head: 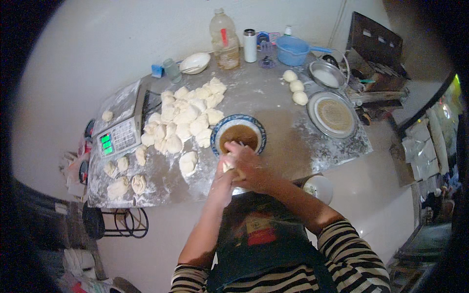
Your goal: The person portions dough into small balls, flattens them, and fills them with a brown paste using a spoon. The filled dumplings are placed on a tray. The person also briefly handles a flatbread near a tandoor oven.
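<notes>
My left hand [221, 183] and my right hand [251, 166] are together at the table's near edge, cupped around a piece of pale dough [228, 166]. The fingers hide most of that dough, and motion blurs my right hand. Its fingertips reach over a blue-and-white bowl [264, 135] holding a brown filling [240, 134], whose exact kind I cannot tell. Left of the bowl lies a heap of floured dough pieces [185, 113]. One separate dough lump [188, 162] sits between the heap and the table's front edge.
A digital scale [119, 137] bears a small dough ball [107, 116]. Three round dough balls [296, 86] lie near a metal basin [326, 75] and a round plate [315, 121]. Along the wall stand a large plastic bottle [224, 40], a white flask [250, 47] and a blue dipper [292, 51].
</notes>
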`<action>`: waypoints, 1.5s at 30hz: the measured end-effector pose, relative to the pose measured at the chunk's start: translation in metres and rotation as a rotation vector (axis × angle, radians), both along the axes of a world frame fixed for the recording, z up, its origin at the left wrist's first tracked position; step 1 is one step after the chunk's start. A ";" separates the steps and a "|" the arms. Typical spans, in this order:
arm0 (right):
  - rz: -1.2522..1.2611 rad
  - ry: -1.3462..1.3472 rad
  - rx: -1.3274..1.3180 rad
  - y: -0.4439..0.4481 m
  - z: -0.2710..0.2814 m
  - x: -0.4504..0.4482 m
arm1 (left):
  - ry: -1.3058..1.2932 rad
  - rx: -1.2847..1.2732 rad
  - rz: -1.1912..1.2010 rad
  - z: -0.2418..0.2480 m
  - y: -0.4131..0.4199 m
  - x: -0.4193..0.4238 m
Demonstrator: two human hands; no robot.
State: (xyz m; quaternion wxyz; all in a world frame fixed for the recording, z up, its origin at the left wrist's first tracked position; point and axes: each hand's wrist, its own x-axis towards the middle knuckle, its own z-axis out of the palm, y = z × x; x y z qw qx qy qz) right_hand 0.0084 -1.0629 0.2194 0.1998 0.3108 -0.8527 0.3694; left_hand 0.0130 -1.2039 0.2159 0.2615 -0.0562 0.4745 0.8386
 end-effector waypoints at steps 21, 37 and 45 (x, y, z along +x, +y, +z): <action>-0.058 -0.214 0.299 0.012 0.007 -0.005 | 0.156 -0.184 -0.272 -0.010 -0.004 0.007; -0.743 -0.339 -0.406 0.131 -0.039 -0.036 | 0.767 -1.425 0.167 -0.022 -0.089 -0.056; -0.536 -0.241 -0.124 0.063 -0.028 -0.019 | 0.068 -0.099 0.465 -0.045 -0.112 -0.057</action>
